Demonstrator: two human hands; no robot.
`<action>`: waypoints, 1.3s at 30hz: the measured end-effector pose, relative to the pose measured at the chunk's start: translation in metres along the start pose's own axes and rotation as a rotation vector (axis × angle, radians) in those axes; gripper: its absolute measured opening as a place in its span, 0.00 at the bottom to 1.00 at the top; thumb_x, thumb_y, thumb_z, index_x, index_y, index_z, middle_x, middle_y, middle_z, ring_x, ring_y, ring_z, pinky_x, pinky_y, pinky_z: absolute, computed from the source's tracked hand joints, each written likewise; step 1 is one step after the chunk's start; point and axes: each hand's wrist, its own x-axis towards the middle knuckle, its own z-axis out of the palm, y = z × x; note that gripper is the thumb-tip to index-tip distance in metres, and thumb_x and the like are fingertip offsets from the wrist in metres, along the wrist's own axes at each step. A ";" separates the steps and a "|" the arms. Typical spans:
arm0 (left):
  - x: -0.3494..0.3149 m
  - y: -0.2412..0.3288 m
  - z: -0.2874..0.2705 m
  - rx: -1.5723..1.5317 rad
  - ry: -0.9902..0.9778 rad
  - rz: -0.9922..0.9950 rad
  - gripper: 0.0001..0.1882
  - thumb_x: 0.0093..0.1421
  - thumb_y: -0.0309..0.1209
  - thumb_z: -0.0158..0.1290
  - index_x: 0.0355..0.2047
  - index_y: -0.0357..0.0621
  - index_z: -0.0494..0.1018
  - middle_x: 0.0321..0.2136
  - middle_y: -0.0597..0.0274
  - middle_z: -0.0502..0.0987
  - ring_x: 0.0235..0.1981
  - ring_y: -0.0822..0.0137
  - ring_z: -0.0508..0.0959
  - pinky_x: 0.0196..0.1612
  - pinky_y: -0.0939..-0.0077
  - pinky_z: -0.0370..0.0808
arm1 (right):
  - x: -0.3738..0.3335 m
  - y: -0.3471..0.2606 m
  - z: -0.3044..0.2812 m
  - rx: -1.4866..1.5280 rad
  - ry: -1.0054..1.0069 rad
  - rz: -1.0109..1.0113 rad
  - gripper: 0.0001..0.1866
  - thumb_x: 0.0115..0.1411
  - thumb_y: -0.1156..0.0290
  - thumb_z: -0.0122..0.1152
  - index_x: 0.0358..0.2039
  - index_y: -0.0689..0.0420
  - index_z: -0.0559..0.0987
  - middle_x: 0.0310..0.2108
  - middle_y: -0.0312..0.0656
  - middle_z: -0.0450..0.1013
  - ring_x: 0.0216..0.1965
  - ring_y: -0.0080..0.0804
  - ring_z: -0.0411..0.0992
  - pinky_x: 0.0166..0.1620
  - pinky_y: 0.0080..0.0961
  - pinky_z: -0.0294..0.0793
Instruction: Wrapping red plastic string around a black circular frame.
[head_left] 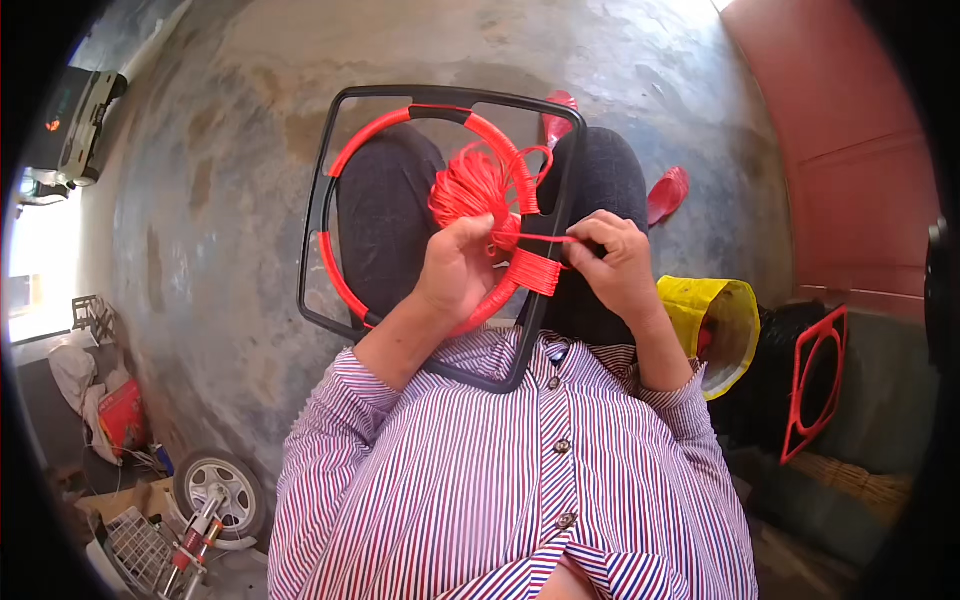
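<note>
A black square frame (311,240) with a round ring inside it rests across my lap. Red cord (349,286) is wound around most of the ring, leaving black stretches bare at the top, the left and the right side. My left hand (455,262) is closed around a loose bundle of red cord (468,185) inside the ring. From that bundle a strand (545,238) runs taut over the frame's right side to my right hand (610,255), whose fingers pinch it. Just below the strand lies a tightly wound section (535,272) of cord.
To my right stands a yellow bag (695,310), with a red frame (796,390) beyond it by a red door (868,190). A wheel (222,498) and a red container (122,415) are at the lower left. Red shoes (667,195) show past my knees.
</note>
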 end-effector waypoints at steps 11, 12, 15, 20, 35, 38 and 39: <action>-0.002 -0.007 -0.001 0.036 0.141 -0.006 0.15 0.62 0.33 0.49 0.44 0.39 0.76 0.38 0.61 0.79 0.40 0.67 0.76 0.45 0.64 0.73 | -0.011 -0.003 -0.005 1.353 -0.033 0.268 0.08 0.63 0.69 0.58 0.39 0.60 0.76 0.25 0.37 0.73 0.27 0.24 0.69 0.33 0.19 0.66; -0.001 -0.008 -0.003 0.049 0.136 -0.009 0.14 0.61 0.32 0.49 0.44 0.40 0.76 0.38 0.61 0.79 0.40 0.67 0.76 0.44 0.64 0.73 | -0.010 0.001 -0.005 1.398 -0.109 0.185 0.09 0.62 0.69 0.57 0.39 0.60 0.75 0.25 0.38 0.72 0.26 0.25 0.69 0.32 0.20 0.66; 0.000 -0.009 -0.007 0.087 0.139 0.017 0.13 0.61 0.31 0.51 0.44 0.41 0.77 0.38 0.62 0.80 0.41 0.67 0.77 0.43 0.65 0.73 | -0.010 0.001 -0.014 1.624 -0.236 0.288 0.11 0.60 0.69 0.58 0.42 0.61 0.75 0.25 0.40 0.71 0.25 0.25 0.66 0.31 0.20 0.65; -0.001 -0.007 -0.009 0.040 0.205 0.228 0.11 0.62 0.31 0.52 0.43 0.42 0.77 0.39 0.63 0.80 0.41 0.68 0.77 0.44 0.67 0.74 | -0.011 0.002 -0.008 1.303 -0.027 0.276 0.14 0.58 0.75 0.59 0.44 0.65 0.80 0.31 0.41 0.73 0.24 0.25 0.68 0.30 0.21 0.68; 0.007 -0.007 -0.007 -0.110 -0.083 -0.096 0.17 0.68 0.32 0.47 0.53 0.36 0.69 0.47 0.54 0.76 0.49 0.61 0.76 0.58 0.60 0.72 | 0.015 -0.019 -0.007 0.065 -0.249 0.164 0.21 0.46 0.74 0.67 0.42 0.68 0.76 0.42 0.52 0.74 0.39 0.50 0.75 0.43 0.36 0.74; 0.011 -0.009 -0.011 -0.148 -0.119 -0.138 0.17 0.69 0.31 0.46 0.53 0.35 0.69 0.48 0.53 0.76 0.49 0.59 0.76 0.59 0.60 0.71 | 0.015 -0.014 -0.009 0.060 -0.261 0.137 0.20 0.48 0.76 0.67 0.43 0.67 0.77 0.40 0.43 0.72 0.28 0.25 0.70 0.32 0.23 0.71; 0.010 -0.007 -0.010 -0.148 -0.119 -0.145 0.17 0.69 0.32 0.46 0.53 0.35 0.69 0.48 0.53 0.76 0.49 0.60 0.76 0.59 0.60 0.71 | 0.014 -0.015 -0.008 0.077 -0.221 0.148 0.19 0.48 0.76 0.66 0.43 0.66 0.77 0.39 0.43 0.72 0.28 0.25 0.70 0.32 0.23 0.71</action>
